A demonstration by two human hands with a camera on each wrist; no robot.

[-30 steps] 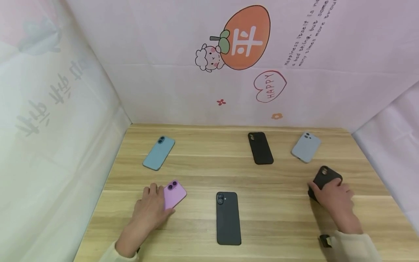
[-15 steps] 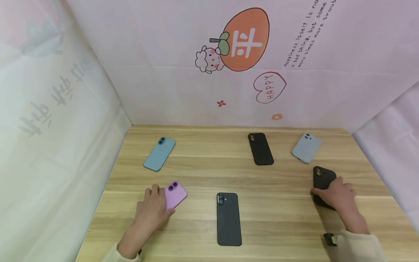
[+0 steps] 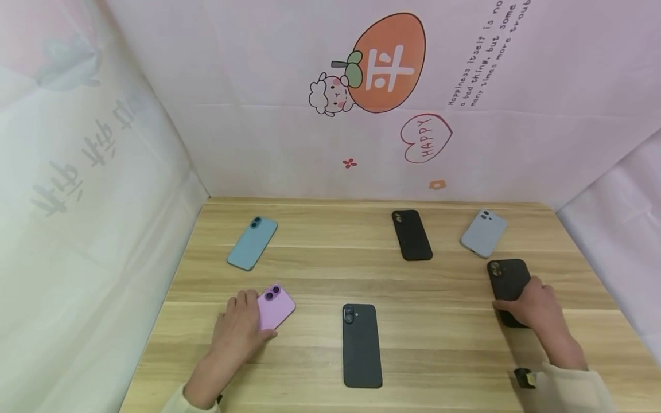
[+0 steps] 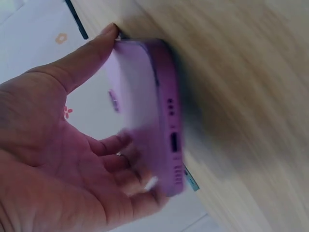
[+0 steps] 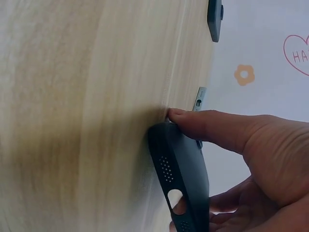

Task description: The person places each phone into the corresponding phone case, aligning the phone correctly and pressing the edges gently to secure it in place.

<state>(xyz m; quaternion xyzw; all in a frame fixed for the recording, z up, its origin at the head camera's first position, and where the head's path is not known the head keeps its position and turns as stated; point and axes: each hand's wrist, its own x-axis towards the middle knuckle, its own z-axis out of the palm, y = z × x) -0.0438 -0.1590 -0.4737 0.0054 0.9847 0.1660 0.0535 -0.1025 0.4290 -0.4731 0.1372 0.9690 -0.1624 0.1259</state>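
At the left of the table in the head view, my left hand (image 3: pixel 236 326) grips a pink-purple phone (image 3: pixel 277 308) by its long sides, thumb on one and fingers on the other. Its bottom edge with the charging port (image 4: pixel 175 142) faces the left wrist camera, slightly blurred. Over at the right, my right hand (image 3: pixel 537 304) holds a black phone case (image 3: pixel 508 278) between thumb and fingers. Through the case's port cutout (image 5: pixel 175 199) light and a bit of finger show, and speaker holes dot its edge. My palm side hides the lower right part of the case in the head view.
A dark phone (image 3: pixel 361 345) lies between the hands. Farther back are a blue phone (image 3: pixel 252 243) at left, a black phone case (image 3: pixel 411 234), and a pale blue-grey case or phone (image 3: pixel 483 233). White printed cloth (image 3: pixel 279 143) walls the table's back and sides.
The black case has turned from leaning right to leaning slightly left, and my right hand has shifted a little rightward. The left hand with the pink-purple phone has stayed in place.
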